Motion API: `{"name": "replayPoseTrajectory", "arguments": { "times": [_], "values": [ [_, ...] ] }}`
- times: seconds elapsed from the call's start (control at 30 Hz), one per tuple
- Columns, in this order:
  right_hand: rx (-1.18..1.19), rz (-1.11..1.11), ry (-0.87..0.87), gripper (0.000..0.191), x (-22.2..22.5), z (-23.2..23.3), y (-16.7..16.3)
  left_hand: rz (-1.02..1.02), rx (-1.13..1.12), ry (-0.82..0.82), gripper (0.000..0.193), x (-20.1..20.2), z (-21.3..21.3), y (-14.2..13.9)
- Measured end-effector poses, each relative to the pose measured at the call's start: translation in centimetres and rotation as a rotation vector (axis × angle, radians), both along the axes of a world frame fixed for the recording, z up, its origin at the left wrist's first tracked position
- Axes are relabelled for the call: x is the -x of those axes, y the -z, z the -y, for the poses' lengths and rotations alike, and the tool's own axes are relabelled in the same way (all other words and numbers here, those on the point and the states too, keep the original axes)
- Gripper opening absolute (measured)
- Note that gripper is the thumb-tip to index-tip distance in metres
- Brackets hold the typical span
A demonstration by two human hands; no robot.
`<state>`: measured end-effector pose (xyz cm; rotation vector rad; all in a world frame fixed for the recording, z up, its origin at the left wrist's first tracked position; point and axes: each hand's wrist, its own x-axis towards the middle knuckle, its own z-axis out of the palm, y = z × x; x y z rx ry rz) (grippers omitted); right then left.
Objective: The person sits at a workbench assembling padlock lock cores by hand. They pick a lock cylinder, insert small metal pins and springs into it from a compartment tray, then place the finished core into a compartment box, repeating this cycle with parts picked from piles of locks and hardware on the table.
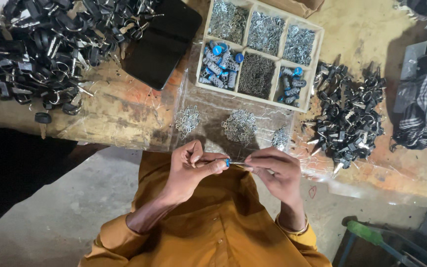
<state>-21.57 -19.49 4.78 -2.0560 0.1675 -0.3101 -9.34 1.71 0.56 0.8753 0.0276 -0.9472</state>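
Both hands pinched shut on one small blue-capped cylinder [229, 162]
Left hand [190, 170], right hand [275, 170]; big black piles done, tray [260, 8] stocked

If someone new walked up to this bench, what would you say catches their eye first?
Probably the two hands at bottom centre, the left hand and right hand pinching a small blue-tipped metal part between them. Just above sits a divided wooden tray of silvery bits and blue-capped cylinders. Heaps of black padlocks spread at the right and the upper left.
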Motion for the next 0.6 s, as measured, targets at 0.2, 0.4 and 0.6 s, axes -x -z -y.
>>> {"name": "replayPoseTrajectory", "arguments": {
  "times": [0.2,0.4,0.6],
  "values": [
    [0.082,0.060,-0.146,0.023,-2.4,-2.4,-2.1,0.122,-0.003,0.016,0.049,0.7,-0.7,0.7],
    [0.546,0.021,-0.549,0.026,-4.9,1.7,-6.6,0.525,-0.187,0.173,0.050,0.6,-1.6,0.9],
    [0.813,0.657,0.414,0.012,-14.6,11.1,-13.5,0.632,-0.231,0.008,0.035,0.4,-0.9,0.9]
  ]
}}
